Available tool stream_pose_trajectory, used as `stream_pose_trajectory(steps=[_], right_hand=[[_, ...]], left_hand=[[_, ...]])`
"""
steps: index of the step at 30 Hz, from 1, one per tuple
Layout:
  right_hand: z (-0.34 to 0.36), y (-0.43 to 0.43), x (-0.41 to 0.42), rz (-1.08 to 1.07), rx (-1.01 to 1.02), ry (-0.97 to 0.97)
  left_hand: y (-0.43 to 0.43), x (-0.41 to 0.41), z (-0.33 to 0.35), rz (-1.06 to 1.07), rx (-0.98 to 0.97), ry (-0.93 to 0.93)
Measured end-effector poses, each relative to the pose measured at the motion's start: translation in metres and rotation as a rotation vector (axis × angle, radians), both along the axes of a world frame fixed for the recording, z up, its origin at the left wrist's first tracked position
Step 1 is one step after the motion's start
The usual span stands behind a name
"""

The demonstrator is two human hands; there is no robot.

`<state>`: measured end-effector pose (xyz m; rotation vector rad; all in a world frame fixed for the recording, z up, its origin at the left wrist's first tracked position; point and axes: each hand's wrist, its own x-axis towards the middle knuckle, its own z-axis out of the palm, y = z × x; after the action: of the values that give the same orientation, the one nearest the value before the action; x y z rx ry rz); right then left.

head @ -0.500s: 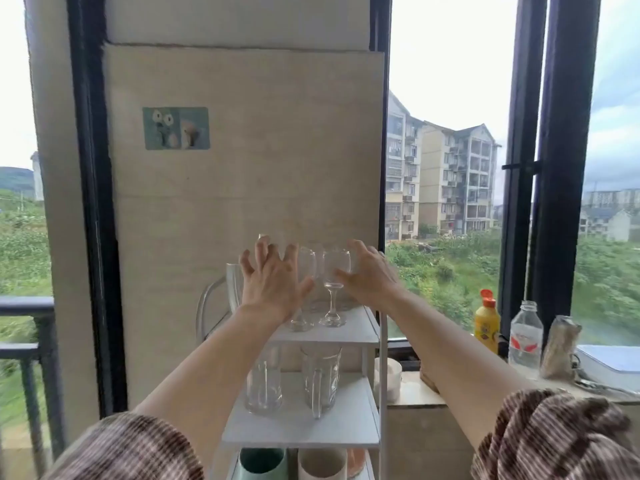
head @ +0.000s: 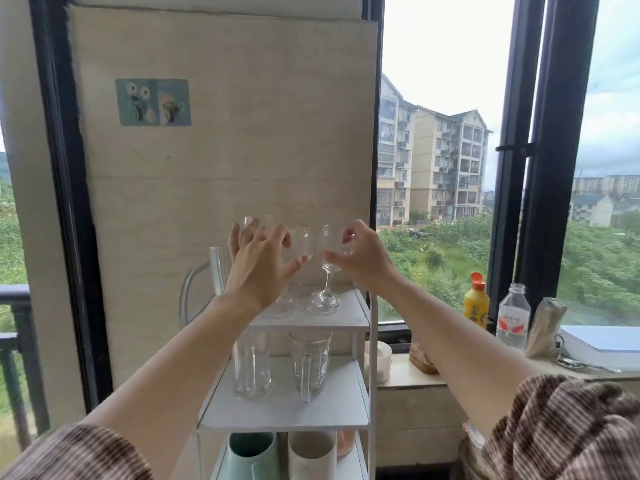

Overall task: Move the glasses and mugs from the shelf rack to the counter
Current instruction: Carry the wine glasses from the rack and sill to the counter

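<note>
A white shelf rack [head: 346, 320] carries three stemmed wine glasses on its top tier. My right hand [head: 367, 261] curls thumb and fingers round the bowl of the right wine glass [head: 327, 271]. My left hand [head: 256, 268] reaches with spread, fairly straight fingers over the left wine glass [head: 284, 301], hiding its bowl. The middle wine glass [head: 302, 242] stands between the hands. Two clear glass mugs [head: 252, 368] [head: 310, 365] stand on the middle tier. A teal mug [head: 251, 455] and a white mug [head: 311, 455] sit on the bottom tier. The stone counter [head: 450, 377] runs to the right.
A clear glass pitcher [head: 216, 268] stands at the rack's left edge. On the counter are a white cup [head: 379, 358], a yellow bottle [head: 476, 304], a water bottle [head: 513, 318], a wrapped bundle [head: 545, 327] and a white box [head: 602, 344]. Window frames rise behind.
Both hands have closed in on the top-tier glasses. The right hand's thumb and fingers now wrap the right glass's bowl; the left hand's fingers have spread over the left glass.
</note>
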<state>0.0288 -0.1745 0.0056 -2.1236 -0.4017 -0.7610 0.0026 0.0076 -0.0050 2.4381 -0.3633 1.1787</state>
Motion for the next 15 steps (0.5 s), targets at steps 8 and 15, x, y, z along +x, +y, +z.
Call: stream_pose_trajectory(steps=[8,15], right_hand=[[0.032,-0.048,-0.064,-0.007,0.232,-0.148],[0.003,-0.150,-0.148,-0.143,0.407,-0.026]], left_hand=[[-0.026,-0.031,0.037,-0.360,-0.272,-0.138],[-0.124,-0.067,0.011,-0.695,-0.365,0.004]])
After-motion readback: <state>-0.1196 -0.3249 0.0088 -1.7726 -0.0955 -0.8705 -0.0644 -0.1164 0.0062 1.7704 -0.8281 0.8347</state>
